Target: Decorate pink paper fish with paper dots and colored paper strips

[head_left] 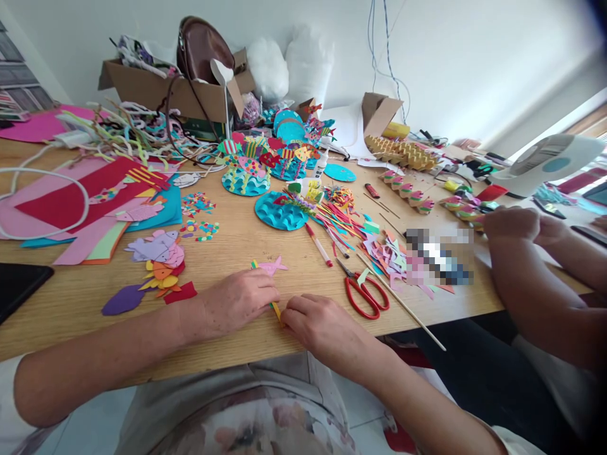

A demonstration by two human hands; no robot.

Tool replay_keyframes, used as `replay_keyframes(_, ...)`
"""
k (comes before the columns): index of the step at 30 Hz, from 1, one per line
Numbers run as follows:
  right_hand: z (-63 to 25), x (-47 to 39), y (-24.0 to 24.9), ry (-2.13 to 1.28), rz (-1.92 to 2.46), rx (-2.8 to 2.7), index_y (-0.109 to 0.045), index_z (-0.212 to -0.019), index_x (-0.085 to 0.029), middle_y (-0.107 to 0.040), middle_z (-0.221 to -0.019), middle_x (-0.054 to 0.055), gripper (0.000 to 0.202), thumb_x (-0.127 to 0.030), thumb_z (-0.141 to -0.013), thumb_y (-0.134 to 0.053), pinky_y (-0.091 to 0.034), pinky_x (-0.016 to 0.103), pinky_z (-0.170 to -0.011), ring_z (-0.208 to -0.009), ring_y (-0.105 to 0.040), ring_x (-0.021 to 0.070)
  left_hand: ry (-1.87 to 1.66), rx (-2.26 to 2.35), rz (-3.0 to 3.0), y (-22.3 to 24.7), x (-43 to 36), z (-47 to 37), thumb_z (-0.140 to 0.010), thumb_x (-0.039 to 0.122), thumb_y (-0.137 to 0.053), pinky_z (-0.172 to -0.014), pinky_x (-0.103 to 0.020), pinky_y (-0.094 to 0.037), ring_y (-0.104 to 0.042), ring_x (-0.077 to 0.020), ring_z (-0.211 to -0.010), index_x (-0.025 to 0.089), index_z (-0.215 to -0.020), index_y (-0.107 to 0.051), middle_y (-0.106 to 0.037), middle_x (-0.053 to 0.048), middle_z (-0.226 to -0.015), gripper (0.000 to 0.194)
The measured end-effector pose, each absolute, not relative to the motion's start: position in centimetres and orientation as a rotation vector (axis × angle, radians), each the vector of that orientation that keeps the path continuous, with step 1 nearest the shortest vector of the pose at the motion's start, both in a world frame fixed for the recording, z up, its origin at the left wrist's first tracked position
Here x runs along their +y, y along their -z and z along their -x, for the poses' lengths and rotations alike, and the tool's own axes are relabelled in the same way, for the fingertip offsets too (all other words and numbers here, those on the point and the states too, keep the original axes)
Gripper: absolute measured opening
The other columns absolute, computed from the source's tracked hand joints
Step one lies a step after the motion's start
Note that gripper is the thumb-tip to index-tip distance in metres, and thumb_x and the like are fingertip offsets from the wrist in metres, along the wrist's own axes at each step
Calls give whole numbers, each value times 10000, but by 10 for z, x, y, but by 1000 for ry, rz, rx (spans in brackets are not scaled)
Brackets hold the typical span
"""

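Left hand (234, 302) fingers curled together, tips pressed on a yellow stick (275, 309) lying on the wooden table (246, 240); right hand (318, 325) fingers bent, tips meeting the same stick at its near end, whether pinched cannot tell; pink paper fish (274, 266) sits at the stick's far end, just beyond the left knuckles; both palms down, wrists low on the table edge, forearms angled in from either side; red scissors (364, 292) lie just right of the right hand; another person's hand (509, 222) is well apart at the far right.
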State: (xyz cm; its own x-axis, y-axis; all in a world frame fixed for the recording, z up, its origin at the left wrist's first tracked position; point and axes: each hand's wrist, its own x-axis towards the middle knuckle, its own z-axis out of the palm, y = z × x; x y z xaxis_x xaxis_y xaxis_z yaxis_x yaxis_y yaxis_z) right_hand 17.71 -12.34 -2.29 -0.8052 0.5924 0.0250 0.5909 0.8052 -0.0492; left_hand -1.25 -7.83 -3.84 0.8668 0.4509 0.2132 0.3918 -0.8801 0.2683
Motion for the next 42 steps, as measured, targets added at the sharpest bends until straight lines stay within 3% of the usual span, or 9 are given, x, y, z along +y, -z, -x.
replay_keyframes(7,-175,-126,32,31,950,-2904,-528,-750,-147,-550,-749,43,147,-115,-861,-437,-354,275,-591,-656,-466,145,-373,648,-2804,41,-80,12,-825,107,-484,-789,-308,-434,-547,-182,-841,135,-824,-593,-609,-40,-814,112)
replay_keyframes(16,-176,-115,31,-594,1127,-2485,-558,-772,-144,-581,-751,33,114,-90,-812,-466,-382,204,-608,-680,-534,112,-495,659,-2899,42,-78,5,-817,121,-493,-743,-307,-445,-528,-182,-791,131,-728,-572,-568,-41,-754,120)
replay_keyframes(20,-179,-111,33,-712,1162,-2350,-549,-738,-160,-566,-713,6,121,-66,-776,-481,-369,191,-589,-644,-517,97,-535,653,-2896,41,-79,4,-816,117,-485,-849,-335,-415,-518,-183,-857,137,-752,-573,-564,-40,-783,111)
replay_keyframes(25,-182,-108,38,-813,1205,-2258,-546,-732,-167,-567,-700,-8,106,-82,-766,-494,-370,192,-589,-644,-515,96,-481,690,-2791,39,-81,7,-777,152,-559,-850,-332,-416,-511,-186,-896,153,-807,-565,-566,-33,-841,31)
replay_keyframes(32,-181,-109,38,-831,1267,-2202,-545,-715,-165,-563,-679,-8,105,-114,-783,-482,-370,204,-571,-630,-507,103,-527,807,-2777,44,-84,0,-782,136,-548,-724,-317,-433,-522,-178,-782,151,-742,-570,-556,-22,-760,48)
replay_keyframes(38,-180,-114,30,-813,1283,-2240,-545,-799,-165,-570,-742,9,35,-180,-794,-514,-368,215,-566,-648,-505,113,-525,835,-2691,43,-84,-1,-795,111,-524,-785,-315,-420,-522,-167,-809,145,-738,-565,-552,-20,-756,77)
replay_keyframes(42,-175,-115,32,-693,1334,-2274,-533,-764,-164,-573,-741,10,46,-121,-772,-521,-362,222,-588,-670,-517,120,-529,851,-2672,45,-85,-1,-808,126,-507,-790,-324,-423,-523,-174,-823,149,-736,-565,-560,-26,-770,95)
